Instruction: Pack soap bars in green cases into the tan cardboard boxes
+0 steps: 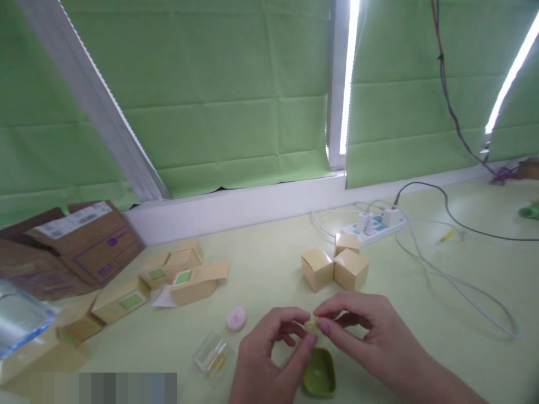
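My left hand (275,353) and my right hand (366,336) meet at the lower middle of the view, with thumbs and fingertips pinched together. Between them is a small pale yellow piece (310,325), mostly covered by the fingers, so its kind is unclear. Just below the fingertips, a small green dish (320,373) with rounded corners rests on the table. Left of my left hand lie a round pale pink disc (236,318) and a clear plastic case (214,354) with something yellow in it.
Three closed cardboard boxes (351,269) stand together beyond my hands. Behind them is a white power strip (381,223) with cables trailing right. Several longer boxes (122,300), some with flaps out, and a large brown carton (101,247) occupy the left. Green blinds (223,84) hang behind.
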Demonstrator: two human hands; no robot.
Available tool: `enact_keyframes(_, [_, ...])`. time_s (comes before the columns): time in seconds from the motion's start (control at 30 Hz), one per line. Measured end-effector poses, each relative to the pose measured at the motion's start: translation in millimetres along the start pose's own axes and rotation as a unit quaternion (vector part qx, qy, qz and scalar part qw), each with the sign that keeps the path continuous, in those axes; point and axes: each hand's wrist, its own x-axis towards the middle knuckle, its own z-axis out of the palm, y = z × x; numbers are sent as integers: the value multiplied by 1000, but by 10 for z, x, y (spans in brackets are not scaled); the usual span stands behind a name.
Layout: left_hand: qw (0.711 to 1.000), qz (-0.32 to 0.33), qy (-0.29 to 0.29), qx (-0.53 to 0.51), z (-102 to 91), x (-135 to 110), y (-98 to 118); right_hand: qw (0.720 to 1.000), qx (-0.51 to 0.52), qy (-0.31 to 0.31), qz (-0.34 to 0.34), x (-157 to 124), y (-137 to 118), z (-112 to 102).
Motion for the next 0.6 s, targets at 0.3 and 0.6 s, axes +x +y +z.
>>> enact_keyframes(0.3, [999, -19, 35, 7, -8, -20, 12, 997, 24, -52, 52, 5, -5, -17])
enact_keyframes(0.6, [996, -73, -3, -43, 33, -11, 39, 988, -98, -81, -89, -1, 60, -25])
